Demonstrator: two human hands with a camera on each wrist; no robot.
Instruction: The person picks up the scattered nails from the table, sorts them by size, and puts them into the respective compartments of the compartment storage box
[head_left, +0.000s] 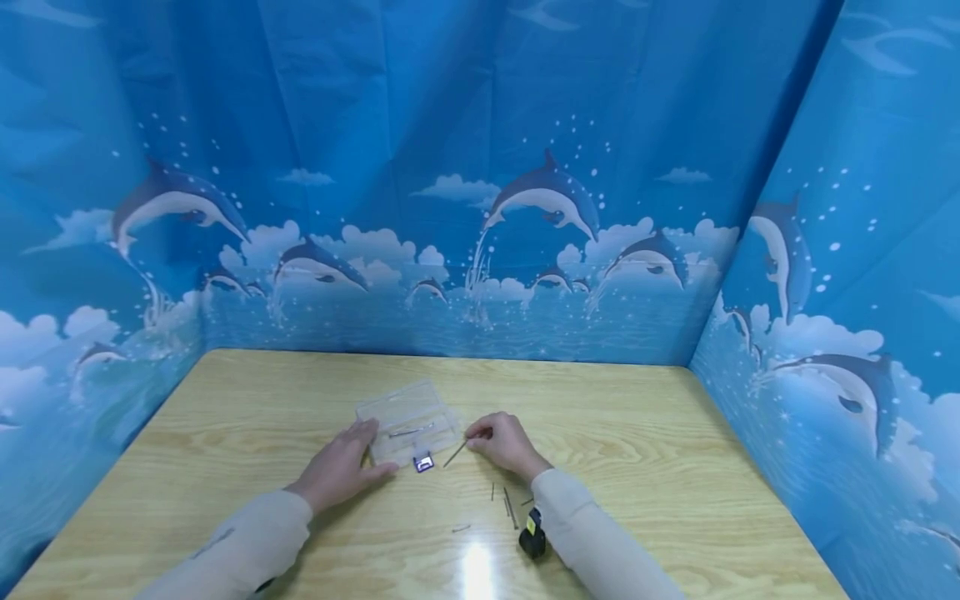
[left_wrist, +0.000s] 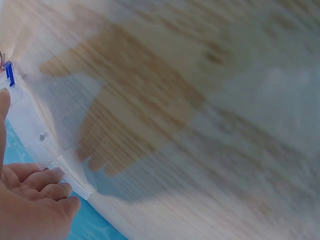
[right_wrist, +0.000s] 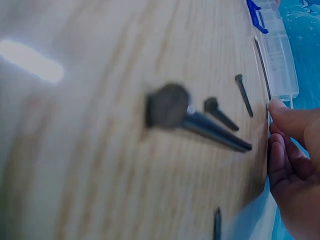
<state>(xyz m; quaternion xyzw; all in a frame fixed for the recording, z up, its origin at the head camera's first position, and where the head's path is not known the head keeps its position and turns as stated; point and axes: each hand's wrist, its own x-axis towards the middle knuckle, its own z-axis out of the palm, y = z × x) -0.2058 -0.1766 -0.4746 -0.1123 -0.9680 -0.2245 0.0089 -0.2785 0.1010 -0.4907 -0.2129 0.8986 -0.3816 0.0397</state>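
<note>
While the left hand (head_left: 341, 468) lies flat with straight fingers against the near left corner of a clear plastic box (head_left: 407, 422), the right hand (head_left: 504, 442) pinches a long thin nail (head_left: 455, 453) between thumb and fingertips just off the box's right side. The box sits near the middle of the wooden table (head_left: 225, 433), has a blue latch (head_left: 423, 462) on its near edge, and holds at least one slim nail (head_left: 411, 431) inside. More loose nails (head_left: 509, 505) lie toward the table's near edge beside the right sleeve, with a small black and yellow object (head_left: 532, 535) close by.
</note>
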